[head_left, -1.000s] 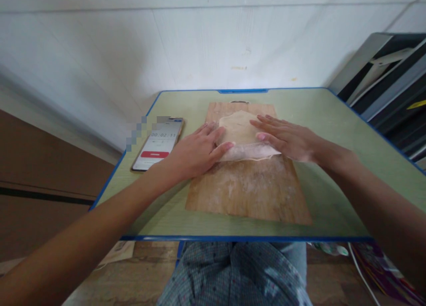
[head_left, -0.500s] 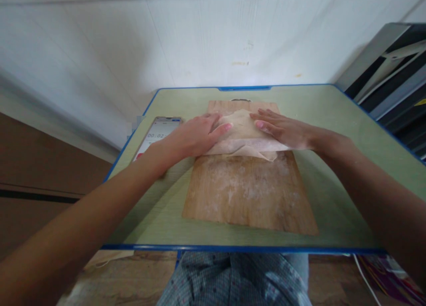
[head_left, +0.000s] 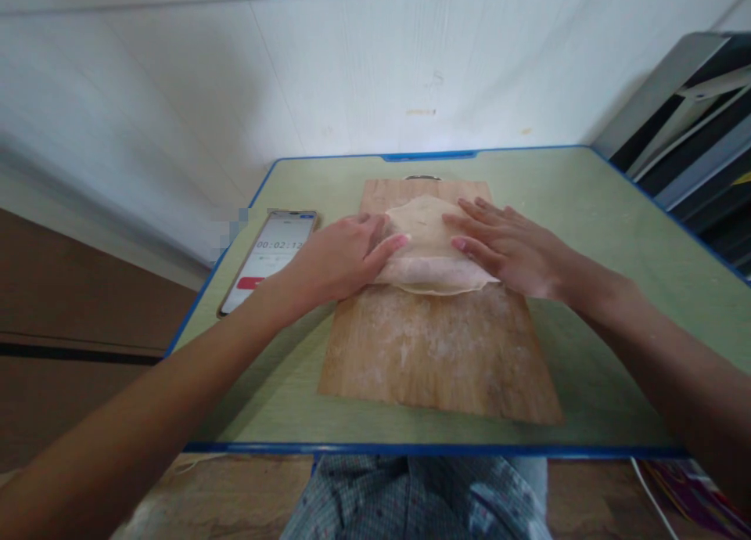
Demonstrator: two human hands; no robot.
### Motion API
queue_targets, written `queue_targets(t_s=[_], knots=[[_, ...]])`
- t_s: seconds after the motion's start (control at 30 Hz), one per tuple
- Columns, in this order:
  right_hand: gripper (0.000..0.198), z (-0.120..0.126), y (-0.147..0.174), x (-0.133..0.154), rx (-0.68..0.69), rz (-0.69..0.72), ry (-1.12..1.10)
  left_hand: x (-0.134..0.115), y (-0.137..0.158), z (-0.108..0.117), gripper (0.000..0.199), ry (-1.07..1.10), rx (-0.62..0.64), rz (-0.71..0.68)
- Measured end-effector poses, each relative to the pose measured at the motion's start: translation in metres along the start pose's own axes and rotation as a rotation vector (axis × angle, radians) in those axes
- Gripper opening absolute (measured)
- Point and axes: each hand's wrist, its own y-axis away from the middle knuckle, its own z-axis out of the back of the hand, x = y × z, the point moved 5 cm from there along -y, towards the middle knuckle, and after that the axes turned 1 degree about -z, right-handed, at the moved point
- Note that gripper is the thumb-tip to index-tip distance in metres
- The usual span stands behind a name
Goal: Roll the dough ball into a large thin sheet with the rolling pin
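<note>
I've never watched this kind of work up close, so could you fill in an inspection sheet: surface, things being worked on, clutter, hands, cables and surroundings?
Surface: pale green table with a blue edge; a wooden board lies on it, dusted with whitish powder.
Job's things: a thin, pale, dough-like sheet on the board, with a whitish band across its near side; what is inside the band is hidden.
Clutter: a phone showing a timer, left of the board, partly covered.
Hands: left hand and right hand palm-down at opposite sides of the sheet.
Cables: one white cord, below the table at right.
Surroundings: white wall behind; brown panel at left.
</note>
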Motion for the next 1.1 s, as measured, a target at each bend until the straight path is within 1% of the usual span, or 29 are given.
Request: queue_targets(t_s=[0.1,0.2,0.37,0.53,0.7,0.87,1.0,1.1], knots=[[0.061,0.003,0.012,0.01,-0.061,-0.003,0.047,-0.007,0.011,-0.002,0.055,-0.101,-0.03,-0.038],[0.058,0.004,0.021,0.017,-0.071,0.005,0.051,-0.012,0.019,-0.005,0.053,-0.157,-0.041,-0.049],[0.058,0.005,0.036,0.024,-0.122,-0.003,0.062,-0.02,0.032,-0.005,0.048,-0.142,-0.061,-0.015],[0.056,0.004,0.047,0.031,-0.135,0.007,0.078,-0.027,0.044,-0.005,0.051,-0.172,-0.1,-0.006],[0.052,0.004,0.058,0.038,-0.172,0.016,0.108,-0.035,0.052,-0.006,0.054,-0.173,-0.105,0.0],[0.05,0.003,0.068,0.045,-0.204,0.029,0.158,-0.042,0.061,-0.007,0.053,-0.207,-0.136,-0.016],[0.051,0.002,0.073,0.049,-0.227,0.035,0.189,-0.044,0.066,-0.011,0.052,-0.221,-0.145,-0.014],[0.053,0.002,0.074,0.051,-0.239,0.026,0.201,-0.041,0.064,-0.012,0.054,-0.205,-0.143,-0.007]])
